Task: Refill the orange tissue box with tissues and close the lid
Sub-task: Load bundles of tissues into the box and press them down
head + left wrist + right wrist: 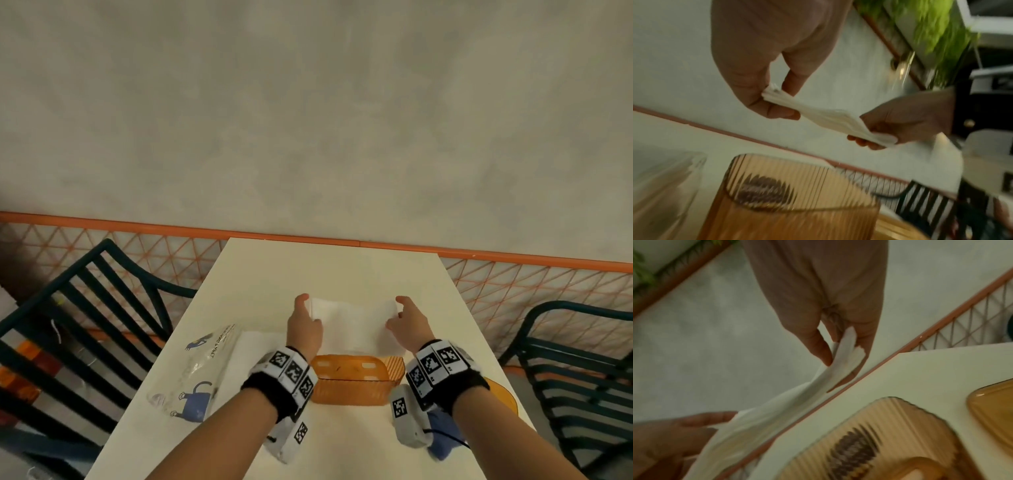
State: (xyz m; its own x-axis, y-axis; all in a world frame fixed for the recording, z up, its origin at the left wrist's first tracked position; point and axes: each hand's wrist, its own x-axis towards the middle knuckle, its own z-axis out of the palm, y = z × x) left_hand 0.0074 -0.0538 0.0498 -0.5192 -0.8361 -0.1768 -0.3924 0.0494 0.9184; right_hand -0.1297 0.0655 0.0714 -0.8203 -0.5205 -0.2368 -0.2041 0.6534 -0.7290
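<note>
A white stack of tissues (354, 323) hangs in the air just beyond the orange tissue box (351, 380), held at both ends. My left hand (305, 322) pinches its left end (777, 97) between thumb and fingers. My right hand (406, 323) pinches the right end (846, 350). The ribbed, translucent box (789, 203) stands open on the white table (342, 270), below and nearer to me than the tissues. Its orange lid (501, 397) lies on the table to the right, partly hidden by my right wrist; it also shows in the right wrist view as the lid (992, 404).
A clear plastic tissue wrapper (198, 373) with blue print lies on the table's left side. Dark metal chairs stand on the left (82, 308) and right (575, 370). An orange lattice railing (513, 284) runs behind the table's far edge.
</note>
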